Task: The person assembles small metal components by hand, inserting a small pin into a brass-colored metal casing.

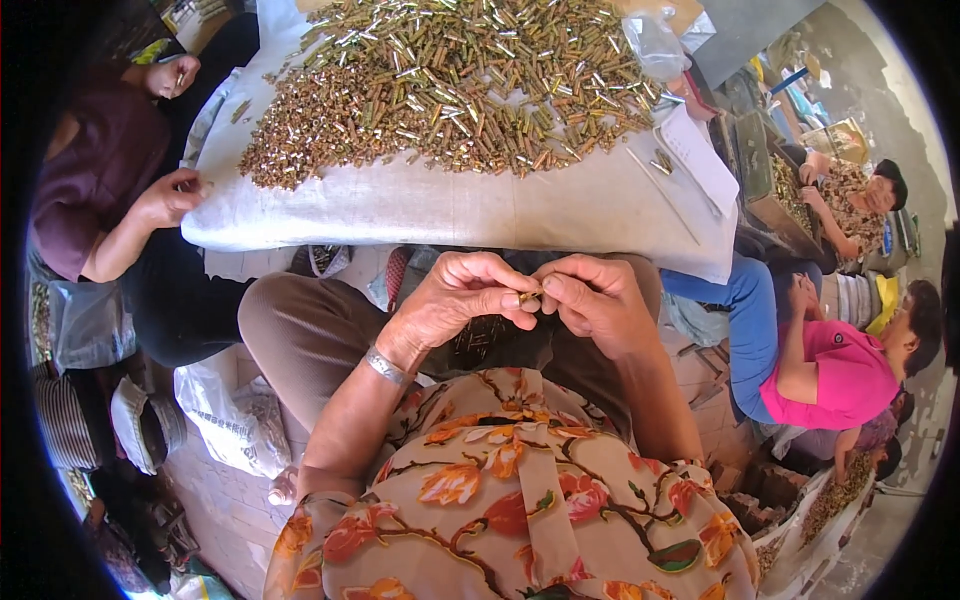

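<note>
My left hand (462, 298) and my right hand (595, 302) meet above my lap, just off the near edge of the table. Between their fingertips is a small gold-coloured metal piece (528, 297), mostly covered by the fingers. The left thumb and fingers pinch it from one side, while the right thumb and forefinger close on it from the other. Beyond the hands, a big pile of gold-coloured metal tubes (510, 100) spreads over the cloth-covered table (400, 210). Smaller metal pieces (300, 140) of the same colour lie heaped at its left side.
A thin stick (664, 195) and a white paper pad (695, 160) lie at the table's right. A person in dark clothing (100, 190) sits at the left. On the right are a person in pink (835, 370) and others. A white plastic bag (235, 420) stands on the floor.
</note>
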`<state>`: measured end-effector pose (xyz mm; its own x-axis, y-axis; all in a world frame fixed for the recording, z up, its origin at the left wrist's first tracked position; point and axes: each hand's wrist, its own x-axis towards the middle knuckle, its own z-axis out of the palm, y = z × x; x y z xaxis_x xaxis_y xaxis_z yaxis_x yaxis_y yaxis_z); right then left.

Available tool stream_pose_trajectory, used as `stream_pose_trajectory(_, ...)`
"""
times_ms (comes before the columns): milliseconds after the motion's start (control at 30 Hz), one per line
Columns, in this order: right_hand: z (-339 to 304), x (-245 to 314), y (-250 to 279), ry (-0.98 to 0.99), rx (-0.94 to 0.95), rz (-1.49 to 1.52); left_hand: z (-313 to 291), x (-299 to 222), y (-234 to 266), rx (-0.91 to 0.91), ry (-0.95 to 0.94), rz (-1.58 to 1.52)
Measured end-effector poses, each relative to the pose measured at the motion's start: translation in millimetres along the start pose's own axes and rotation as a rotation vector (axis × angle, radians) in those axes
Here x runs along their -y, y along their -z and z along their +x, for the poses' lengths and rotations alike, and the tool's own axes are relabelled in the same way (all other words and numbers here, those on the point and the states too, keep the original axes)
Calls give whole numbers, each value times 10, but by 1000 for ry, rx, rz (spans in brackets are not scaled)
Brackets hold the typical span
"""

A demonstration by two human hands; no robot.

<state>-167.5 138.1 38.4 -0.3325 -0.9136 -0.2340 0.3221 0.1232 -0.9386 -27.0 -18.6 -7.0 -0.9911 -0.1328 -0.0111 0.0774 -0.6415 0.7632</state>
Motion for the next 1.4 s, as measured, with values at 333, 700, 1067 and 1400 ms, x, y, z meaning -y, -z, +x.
stream_pose_trajectory(333, 107, -160, -65, -16, -60, 261, 97, 84, 1, -78, -48, -135)
stream_pose_trajectory(700, 1225, -252, 602, 599, -402, -993, 1030, -90, 476, -642, -321, 1767)
stream_pose_trajectory(1067, 1148, -168, 568, 323, -389, -303, 1050, -31, 485, -570, -497, 2054)
stream_pose_trajectory(1400, 594, -234, 347, 85, -247, 290, 993, -72, 534, -465, -553, 1830)
